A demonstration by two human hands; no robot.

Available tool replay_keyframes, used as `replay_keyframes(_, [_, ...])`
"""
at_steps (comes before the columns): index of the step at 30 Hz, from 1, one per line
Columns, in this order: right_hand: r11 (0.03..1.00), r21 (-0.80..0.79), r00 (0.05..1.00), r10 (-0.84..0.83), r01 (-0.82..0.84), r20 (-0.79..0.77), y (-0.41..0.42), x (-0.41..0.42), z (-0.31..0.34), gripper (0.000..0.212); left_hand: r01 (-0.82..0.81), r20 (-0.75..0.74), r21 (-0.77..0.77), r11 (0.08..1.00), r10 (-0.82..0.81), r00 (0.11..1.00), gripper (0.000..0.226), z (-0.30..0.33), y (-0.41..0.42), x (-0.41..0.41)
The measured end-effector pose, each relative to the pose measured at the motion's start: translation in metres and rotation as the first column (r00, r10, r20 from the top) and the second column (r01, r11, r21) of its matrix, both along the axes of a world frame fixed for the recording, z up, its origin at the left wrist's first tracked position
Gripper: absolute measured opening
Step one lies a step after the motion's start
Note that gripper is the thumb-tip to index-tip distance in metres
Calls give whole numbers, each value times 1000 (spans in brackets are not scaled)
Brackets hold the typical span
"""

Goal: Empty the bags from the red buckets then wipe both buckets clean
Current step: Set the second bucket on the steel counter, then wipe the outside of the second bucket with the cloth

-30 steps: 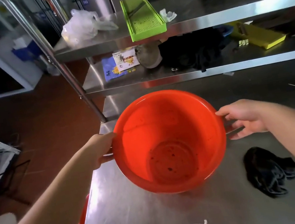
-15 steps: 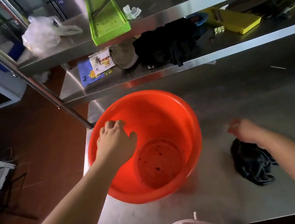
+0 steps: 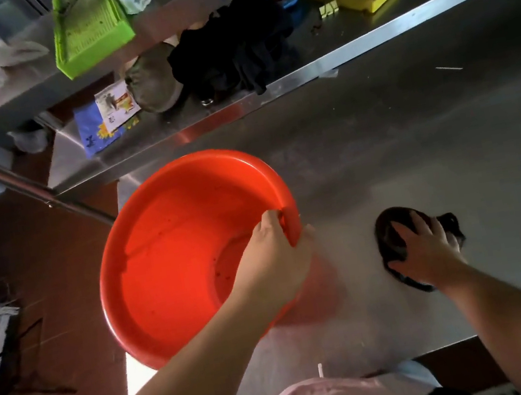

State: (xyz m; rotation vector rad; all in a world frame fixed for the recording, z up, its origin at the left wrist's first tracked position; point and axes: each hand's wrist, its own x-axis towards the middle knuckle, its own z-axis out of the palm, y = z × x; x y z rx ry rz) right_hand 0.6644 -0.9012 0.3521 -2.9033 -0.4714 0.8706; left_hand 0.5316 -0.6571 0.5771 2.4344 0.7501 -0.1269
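Red bucket (image 3: 173,265) — dark specks inside; left grip (image 3: 274,261) pinches rim, right grip (image 3: 425,251) clutches black cloth (image 3: 389,237).

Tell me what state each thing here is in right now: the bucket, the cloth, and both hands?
Red bucket: on the steel table, tipped toward the person, no bag inside, dark specks on its bottom.
Black cloth: crumpled on the table, right of the bucket, under the right hand.
Left hand: grips the bucket's right rim.
Right hand: fingers spread over the cloth, closing on it.
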Motion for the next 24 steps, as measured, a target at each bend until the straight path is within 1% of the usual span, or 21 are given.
replay_keyframes(4, [998,-7,998,-58,58,14,-5,-10,-10,87,-56,21,26,998,56,998,32,0,-6,5])
replay_keyframes(8, [999,-28,993,-19,22,118,-3,-17,-9,66,-84,-18,52,995,85,996,30,2,-7,9])
replay_keyframes(9, [999,-32,994,-10,14,111,-2,-17,-7,65,-86,-26,51,995,88,996,30,3,-8,9])
replay_keyframes(11, [999,2,998,-44,44,47,1,-12,-5,63,-76,-26,64,995,78,997,30,7,-7,9])
replay_keyframes(13, [977,134,985,-159,166,-60,5,-4,-3,64,-62,-13,108,992,63,998,30,14,3,8])
replay_keyframes(14, [939,227,964,-232,257,-131,7,-1,-1,65,-61,-2,123,991,61,998,31,18,11,8])
replay_keyframes(16, [807,395,895,-354,438,-271,15,-1,10,64,-83,17,86,993,82,996,33,30,32,7])
replay_keyframes(18, [645,489,809,-451,587,-377,28,-4,26,61,-130,38,9,991,130,991,36,44,53,4])
replay_keyframes(19, [567,524,772,-479,636,-418,37,-6,35,58,-153,54,-34,988,155,986,35,49,62,3])
replay_keyframes(21, [425,594,727,-480,683,-492,56,-8,50,48,-193,95,-139,971,207,974,23,57,78,-1])
replay_keyframes(22, [370,624,719,-458,688,-522,66,-9,58,43,-216,113,-194,957,241,964,17,63,84,-3])
replay_keyframes(23, [330,647,719,-431,688,-545,77,-8,66,41,-241,121,-241,940,275,954,15,69,90,-6])
replay_keyframes(24, [302,664,722,-407,684,-559,86,-8,74,43,-260,124,-289,921,305,944,15,75,95,-8])
